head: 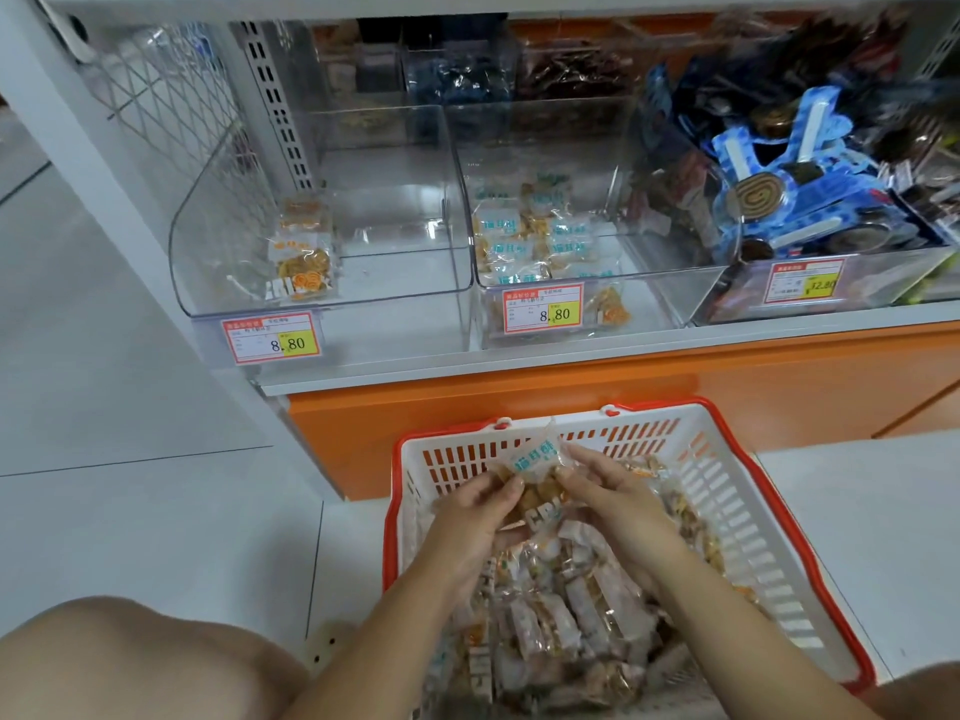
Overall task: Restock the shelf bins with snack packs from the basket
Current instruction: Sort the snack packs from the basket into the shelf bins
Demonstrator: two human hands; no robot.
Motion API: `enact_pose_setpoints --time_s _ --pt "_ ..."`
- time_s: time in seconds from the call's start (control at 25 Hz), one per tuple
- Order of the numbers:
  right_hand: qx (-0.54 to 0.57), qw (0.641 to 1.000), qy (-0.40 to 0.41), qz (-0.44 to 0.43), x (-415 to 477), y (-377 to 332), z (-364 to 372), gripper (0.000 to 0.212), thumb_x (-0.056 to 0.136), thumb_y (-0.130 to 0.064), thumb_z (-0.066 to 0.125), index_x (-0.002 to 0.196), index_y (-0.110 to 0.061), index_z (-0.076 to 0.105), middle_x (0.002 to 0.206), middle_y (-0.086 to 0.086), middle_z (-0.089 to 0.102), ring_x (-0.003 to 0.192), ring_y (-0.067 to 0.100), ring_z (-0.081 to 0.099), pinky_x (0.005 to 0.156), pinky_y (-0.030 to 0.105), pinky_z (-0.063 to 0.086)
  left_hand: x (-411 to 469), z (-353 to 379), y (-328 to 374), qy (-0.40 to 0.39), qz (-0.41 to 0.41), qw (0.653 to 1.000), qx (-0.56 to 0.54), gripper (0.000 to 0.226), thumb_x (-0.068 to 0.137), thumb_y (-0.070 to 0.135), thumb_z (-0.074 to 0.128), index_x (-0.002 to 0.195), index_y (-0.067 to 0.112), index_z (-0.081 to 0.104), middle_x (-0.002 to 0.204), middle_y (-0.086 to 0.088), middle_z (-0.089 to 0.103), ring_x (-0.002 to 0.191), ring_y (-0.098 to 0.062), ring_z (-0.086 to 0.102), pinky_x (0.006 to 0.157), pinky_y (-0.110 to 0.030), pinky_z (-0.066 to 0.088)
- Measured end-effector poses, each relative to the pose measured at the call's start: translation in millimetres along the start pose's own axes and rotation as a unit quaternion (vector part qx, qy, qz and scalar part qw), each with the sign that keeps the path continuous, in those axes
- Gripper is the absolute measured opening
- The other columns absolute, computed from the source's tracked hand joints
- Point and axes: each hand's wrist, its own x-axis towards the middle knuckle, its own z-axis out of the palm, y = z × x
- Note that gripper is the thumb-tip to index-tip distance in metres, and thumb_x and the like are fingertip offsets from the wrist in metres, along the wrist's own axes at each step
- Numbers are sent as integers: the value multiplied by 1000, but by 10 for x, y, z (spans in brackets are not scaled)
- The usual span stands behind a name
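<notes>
A white basket with a red rim [737,491] stands on the floor below the shelf, filled with several clear snack packs [561,615]. Over it, my left hand [475,517] and my right hand [618,498] together hold a small bunch of snack packs [537,467], the top one printed in teal. The left clear bin [415,210] holds two orange-printed packs [304,262] at its left side. Several teal-printed packs [540,236] lie in the middle clear bin [649,283].
The right bin [883,293] is heaped with blue-wrapped swirl snacks [779,184]. Price tags [272,337] hang on the bin fronts. An orange shelf base [675,402] runs behind the basket. My knee [130,662] is at lower left; white floor tiles lie left.
</notes>
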Motion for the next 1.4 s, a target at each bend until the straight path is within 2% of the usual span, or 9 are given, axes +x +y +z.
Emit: enact_pose_setpoints --time_s 0.32,0.48,0.6,0.76,0.92,1.0,1.16,1.28,1.4 --pt "29 999 31 -8 -78 -19 -2 34 85 -16 66 117 -5 65 105 14 73 92 30 68 75 41 55 -19 84 41 -9 30 998 56 44 83 14 71 125 17 60 109 0 74 102 -18 70 85 -40 58" --pt "-29 998 24 -42 -192 -351 -21 43 73 -33 73 110 -14 65 105 11 71 101 27 67 91 43 54 -108 230 310 3 99 982 163 33 88 23 71 118 33 65 110 9 73 102 -11 69 90 -39 57" --pt "-84 988 7 -131 -289 -858 -41 33 76 -26 74 108 -23 66 88 0 68 86 17 65 83 31 50 -278 452 820 -22 186 953 238 29 90 27 68 110 45 60 113 16 70 98 0 68 79 -21 56" --pt "-122 962 83 -230 -257 -1758 -155 37 69 -34 78 101 -20 64 75 5 47 76 21 53 78 38 47 -451 632 1656 28 356 855 376 40 92 41 60 126 53 45 120 33 57 110 14 54 83 -8 48" --pt "-300 885 228 -274 344 -2595 -257 43 80 -28 78 111 -21 49 89 10 64 86 29 61 77 42 48 -195 490 2272 185 408 730 517 64 94 45 55 151 37 24 151 15 36 132 -9 43 107 -34 41" --pt "-430 821 279 -252 784 -2859 -238 52 81 -32 76 122 -17 47 101 8 65 95 30 61 81 39 47 11 375 2362 177 355 737 548 74 94 46 56 153 38 13 156 12 30 135 -13 41 108 -34 37" --pt "-600 723 287 -188 1709 -3015 -217 62 79 -39 75 126 -7 52 120 19 62 108 35 61 83 35 48 270 240 2353 115 296 816 483 76 93 47 54 152 46 6 151 13 42 118 -14 59 94 -42 53" --pt "-663 693 259 -115 2221 -2993 -187 94 71 -48 77 144 -6 37 139 17 50 125 30 52 100 33 46 308 224 2343 109 297 823 471 73 91 49 50 150 53 6 149 17 42 112 -14 62 91 -44 55" --pt "-651 714 249 -65 2515 -2896 -241 68 87 -34 68 140 0 41 140 22 47 129 34 46 105 37 39 323 199 2341 101 297 828 465 73 91 50 50 148 56 3 149 21 41 112 -12 62 91 -41 54"
